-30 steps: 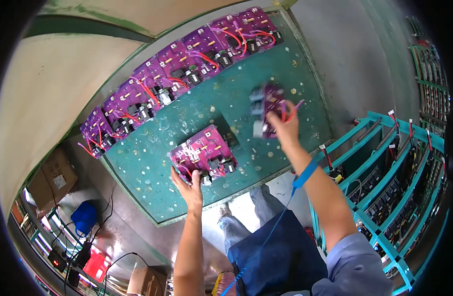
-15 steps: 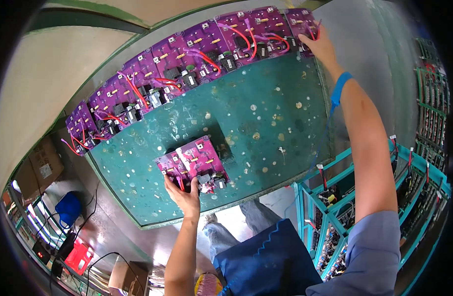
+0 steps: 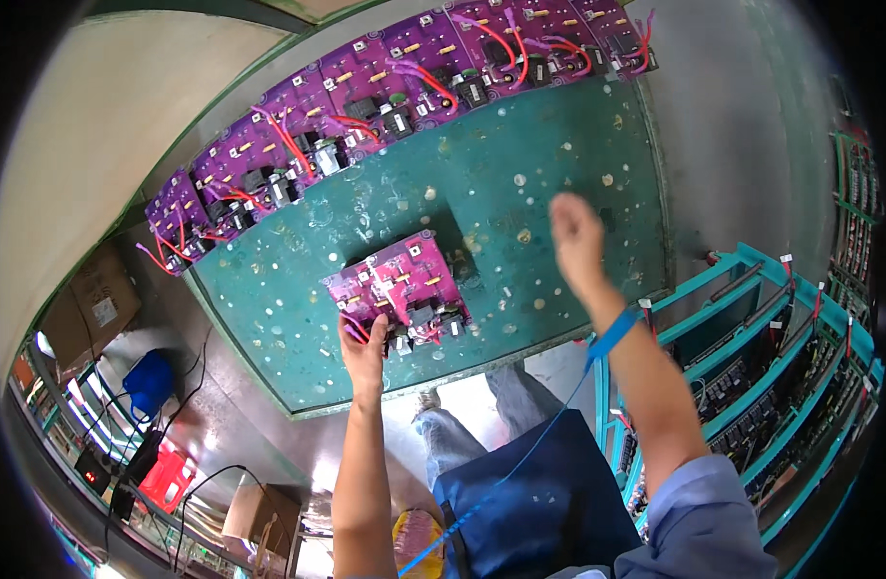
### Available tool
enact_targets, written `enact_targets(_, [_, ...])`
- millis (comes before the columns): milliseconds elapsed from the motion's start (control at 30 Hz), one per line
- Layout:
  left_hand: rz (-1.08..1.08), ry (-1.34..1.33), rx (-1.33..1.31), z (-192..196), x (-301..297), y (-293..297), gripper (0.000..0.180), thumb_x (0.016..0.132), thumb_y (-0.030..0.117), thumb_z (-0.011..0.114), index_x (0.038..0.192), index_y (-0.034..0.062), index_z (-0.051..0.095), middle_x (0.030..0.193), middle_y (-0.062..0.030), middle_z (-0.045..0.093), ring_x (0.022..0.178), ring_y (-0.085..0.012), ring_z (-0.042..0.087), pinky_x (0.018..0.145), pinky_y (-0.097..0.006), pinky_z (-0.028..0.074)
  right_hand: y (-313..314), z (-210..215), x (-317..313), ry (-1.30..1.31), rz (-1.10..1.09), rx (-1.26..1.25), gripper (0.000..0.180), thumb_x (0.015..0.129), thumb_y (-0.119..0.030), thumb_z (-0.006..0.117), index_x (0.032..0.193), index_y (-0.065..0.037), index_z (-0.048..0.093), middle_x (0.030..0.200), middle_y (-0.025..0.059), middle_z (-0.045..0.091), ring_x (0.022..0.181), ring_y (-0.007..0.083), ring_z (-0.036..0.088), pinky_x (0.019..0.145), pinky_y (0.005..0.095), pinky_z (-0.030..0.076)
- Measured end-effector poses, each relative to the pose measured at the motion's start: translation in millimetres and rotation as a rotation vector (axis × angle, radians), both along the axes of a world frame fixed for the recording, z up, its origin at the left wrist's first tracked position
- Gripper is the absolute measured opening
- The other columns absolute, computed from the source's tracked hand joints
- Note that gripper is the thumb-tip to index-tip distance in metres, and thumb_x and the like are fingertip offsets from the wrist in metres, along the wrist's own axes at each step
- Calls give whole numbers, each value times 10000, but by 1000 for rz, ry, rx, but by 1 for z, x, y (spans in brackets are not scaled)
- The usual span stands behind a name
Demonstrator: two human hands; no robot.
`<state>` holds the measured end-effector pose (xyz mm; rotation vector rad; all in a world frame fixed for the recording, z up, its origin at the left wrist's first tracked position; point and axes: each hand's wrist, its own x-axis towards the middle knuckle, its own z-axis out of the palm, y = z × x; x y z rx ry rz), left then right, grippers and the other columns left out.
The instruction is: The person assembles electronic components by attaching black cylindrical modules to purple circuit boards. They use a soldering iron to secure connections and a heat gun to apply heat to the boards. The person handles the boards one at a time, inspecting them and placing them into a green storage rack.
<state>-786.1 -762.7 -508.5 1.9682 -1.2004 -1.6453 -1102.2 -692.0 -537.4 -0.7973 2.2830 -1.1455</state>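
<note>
My left hand [image 3: 365, 352] grips the near left edge of a purple circuit board [image 3: 404, 275], thumb on the near side and fingers at its left corner. The board bears resistors, black parts and a red wire. Its shadow falls on the green tabletop [image 3: 520, 289] beyond it. Over the right part of the tabletop is my right hand [image 3: 576, 241], blurred, its fingers seemingly curled; whether it holds anything cannot be made out. A blue wrist strap [image 3: 613, 334] with a cord circles my right wrist. Along the far edge runs a row of purple circuit boards [image 3: 341, 72] with red wires.
A teal rack [image 3: 722, 405] holding upright boards stands at the right, close to my right forearm. More racked boards [image 3: 853, 203] are farther right. On the left floor are cardboard boxes [image 3: 94, 294], a blue object [image 3: 149, 384], a red plastic piece [image 3: 169, 477] and black cables [image 3: 211, 473].
My right hand has let go of the rightmost board in the far row and come back toward me over the tabletop. My left hand still grips its board. The whole view has shifted slightly.
</note>
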Motion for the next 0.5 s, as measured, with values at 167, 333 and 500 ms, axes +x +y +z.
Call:
enact_targets(167, [-20, 216, 67, 0, 2, -16, 542, 705, 131, 701, 1128, 4, 386, 957, -67, 550, 831, -123, 528, 738, -251, 437, 31, 37, 132, -322, 444, 48, 734, 665, -142, 661, 1282, -8, 285, 1180, 188, 441, 1068, 306, 456, 905, 389, 366])
enact_targets(333, [0, 249, 78, 5, -2, -21, 461, 709, 85, 683, 1090, 23, 432, 941, -43, 562, 799, -111, 535, 715, -243, 444, -14, 52, 168, -111, 240, 191, 921, 596, -284, 755, 1298, 8, 235, 1167, 222, 422, 1023, 354, 465, 854, 401, 403])
enact_targets(500, [61, 321, 112, 22, -25, -13, 313, 735, 65, 644, 1024, 34, 530, 884, -25, 595, 755, -107, 556, 692, -232, 448, -13, 52, 139, -253, 205, 278, 840, 597, -310, 749, 1264, -23, 327, 1140, 196, 478, 973, 331, 532, 795, 375, 456])
